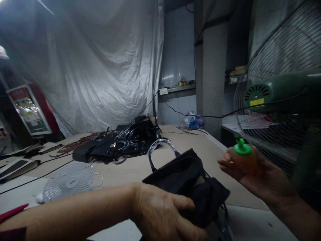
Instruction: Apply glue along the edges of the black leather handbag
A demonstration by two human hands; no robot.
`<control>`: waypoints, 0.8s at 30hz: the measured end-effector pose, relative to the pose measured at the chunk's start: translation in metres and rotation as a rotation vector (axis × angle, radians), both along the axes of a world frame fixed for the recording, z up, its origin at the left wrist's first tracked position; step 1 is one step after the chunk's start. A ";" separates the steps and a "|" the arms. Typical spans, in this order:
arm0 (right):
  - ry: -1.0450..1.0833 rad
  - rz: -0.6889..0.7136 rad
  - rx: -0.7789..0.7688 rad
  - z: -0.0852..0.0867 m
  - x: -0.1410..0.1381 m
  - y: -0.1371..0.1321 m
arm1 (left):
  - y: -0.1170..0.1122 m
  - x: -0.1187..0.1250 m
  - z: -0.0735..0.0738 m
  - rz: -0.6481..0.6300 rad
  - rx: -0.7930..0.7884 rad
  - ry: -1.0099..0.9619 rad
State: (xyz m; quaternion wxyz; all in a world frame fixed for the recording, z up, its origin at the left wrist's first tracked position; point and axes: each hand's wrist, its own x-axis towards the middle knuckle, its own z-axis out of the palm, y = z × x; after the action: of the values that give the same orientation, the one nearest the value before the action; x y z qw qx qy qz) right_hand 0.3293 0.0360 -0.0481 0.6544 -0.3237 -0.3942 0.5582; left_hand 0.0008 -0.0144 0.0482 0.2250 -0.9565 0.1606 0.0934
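Note:
A black handbag (pixel 175 170) with a plastic-wrapped handle (pixel 163 142) lies tilted at the near edge of the table, its mouth facing up. My left hand (pixel 160 211) grips the near side of this bag, thumb and fingers spread across the dark material; some fingertips are out of sight. Off to the right, my right hand (pixel 265 177) holds a small squeeze bottle (pixel 243 159) of orange-brown liquid, topped with a bright green cap. The bottle is upright and apart from the bag.
Several black bags (pixel 125 137) with wrapped handles are heaped farther back. A small white fan (pixel 71 180) lies at left, with a black cable (pixel 50 172) across the table. A big green-motored fan (pixel 265 93) stands at right. A plastic bag (pixel 193 120) sits at the back.

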 end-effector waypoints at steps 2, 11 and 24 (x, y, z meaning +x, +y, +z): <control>0.015 0.109 -0.007 0.004 -0.004 0.009 | -0.001 0.005 -0.006 0.243 -0.159 0.008; 0.103 0.428 0.003 -0.019 -0.003 -0.028 | 0.009 -0.005 -0.004 0.222 -0.657 0.071; 0.143 0.404 -0.038 0.012 -0.070 -0.025 | 0.008 0.001 -0.010 0.298 -0.567 0.078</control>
State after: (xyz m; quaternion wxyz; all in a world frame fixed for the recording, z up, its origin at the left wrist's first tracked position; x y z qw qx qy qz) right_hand 0.2589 0.0111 -0.0362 0.5494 -0.2096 -0.3931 0.7069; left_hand 0.0017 -0.0062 0.0384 -0.0729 -0.9898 0.0470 0.1133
